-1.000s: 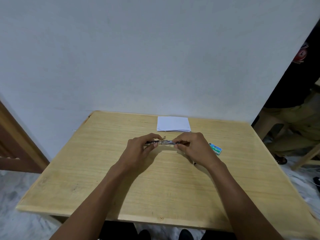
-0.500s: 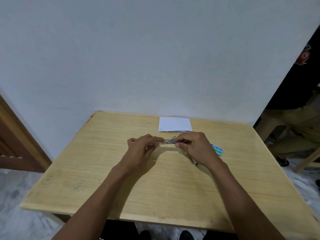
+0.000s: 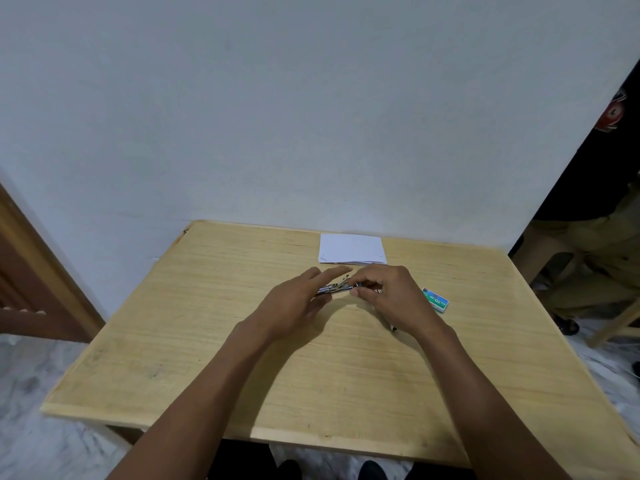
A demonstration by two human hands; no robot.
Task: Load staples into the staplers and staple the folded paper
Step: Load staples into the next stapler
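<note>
A small silver stapler (image 3: 333, 289) is held just above the middle of the wooden table (image 3: 207, 358), its top part lifted slightly. My left hand (image 3: 294, 303) holds its left end between thumb and outstretched fingers. My right hand (image 3: 391, 296) pinches its right end with curled fingers. The folded white paper (image 3: 351, 249) lies flat behind the hands near the table's far edge. A green staple box (image 3: 435, 300) lies just right of my right hand. The stapler's inside is too small to make out.
A dark slim object (image 3: 393, 328) pokes out from under my right wrist; what it is I cannot tell. A white wall stands behind the table. A seated person (image 3: 595, 216) is at the far right, a wooden door frame (image 3: 38, 271) at the left.
My left fingers have stretched out over the stapler's left end. The stapler's top has lifted a little. Both hands stayed at the same spot.
</note>
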